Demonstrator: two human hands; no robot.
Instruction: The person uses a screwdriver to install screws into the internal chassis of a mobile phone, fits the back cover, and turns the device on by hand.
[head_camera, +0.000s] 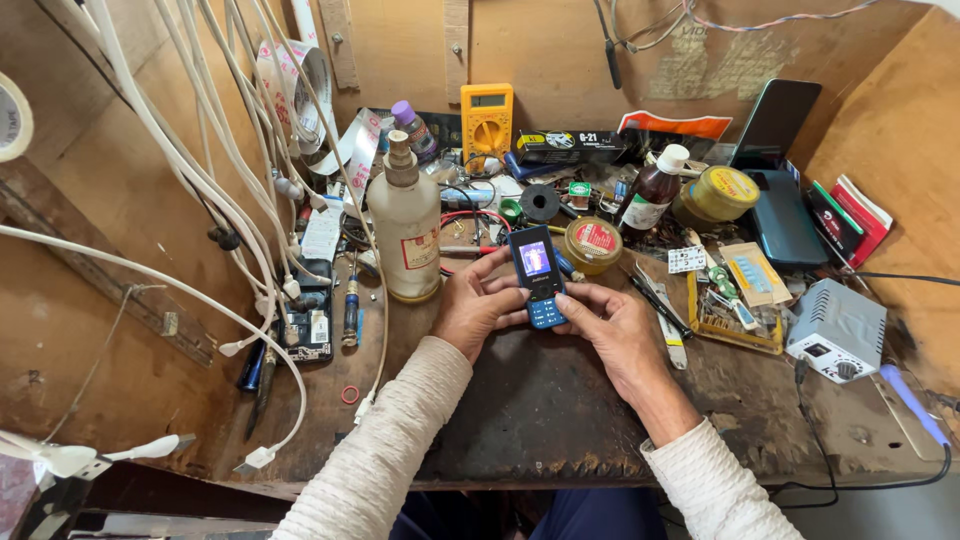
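Note:
A small blue keypad phone (538, 275) with its screen lit is held upright over the middle of the wooden workbench (540, 410). My left hand (478, 305) grips its left side with fingers curled behind it. From the right, my right hand (610, 325) holds the lower end, thumb resting on the blue keypad. Both arms wear cream knitted sleeves.
A tall plastic bottle (406, 225) stands just left of the hands. Behind are a yellow multimeter (487, 122), a brown bottle (650, 192), round tins (593, 245) and smartphones (778, 200). A white power unit (838, 328) sits at right; white cables (215, 200) hang at left beside an opened phone (308, 318).

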